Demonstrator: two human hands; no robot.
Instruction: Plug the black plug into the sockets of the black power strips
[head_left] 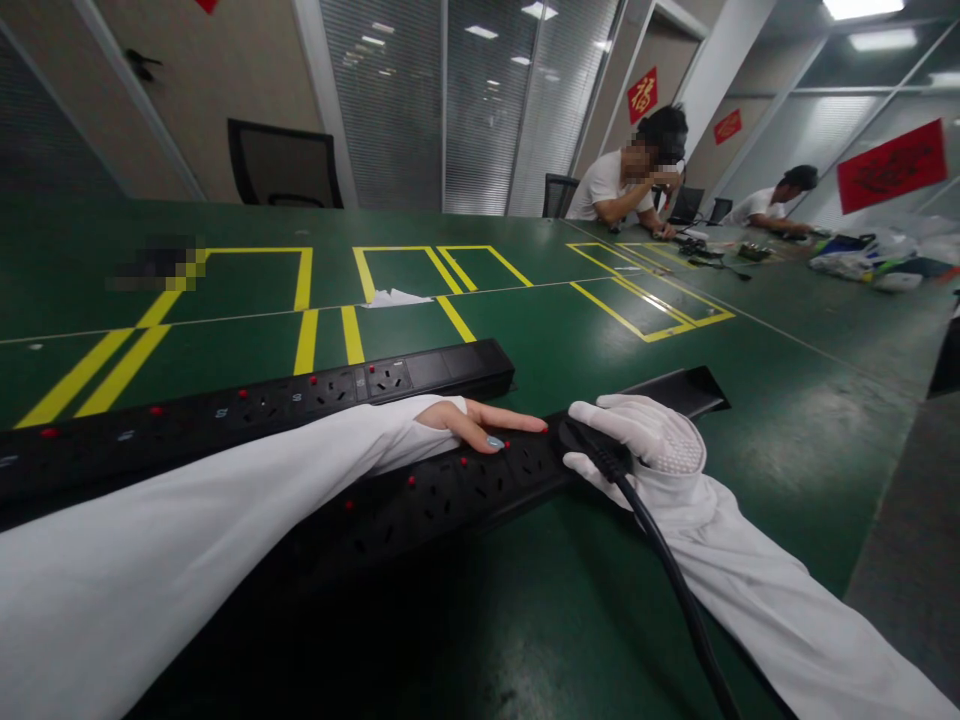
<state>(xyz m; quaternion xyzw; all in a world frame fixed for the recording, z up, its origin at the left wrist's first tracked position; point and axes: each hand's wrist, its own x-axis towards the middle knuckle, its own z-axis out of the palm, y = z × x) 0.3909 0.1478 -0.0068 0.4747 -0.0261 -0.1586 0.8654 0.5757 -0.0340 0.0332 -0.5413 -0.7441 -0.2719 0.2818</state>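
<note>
On the green surface [547,340], the near strip [487,485] lies beside the far strip [442,371]. Our gloved right hand [660,440] closes around a plug [579,436] at the near strip; seating unclear. Judgement: pressing it calls for square alignment. Our left hand [461,418] is half-open, fingers extended, nothing visibly gripped. The cord [684,600] trails beside our right sleeve [772,580].

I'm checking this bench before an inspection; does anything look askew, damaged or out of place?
A ragged white scrap lies at the seam of the green table, by yellow tape outlines, like litter. Oddly, the right hand on the black plug is gloved while the left hand is bare.
</note>
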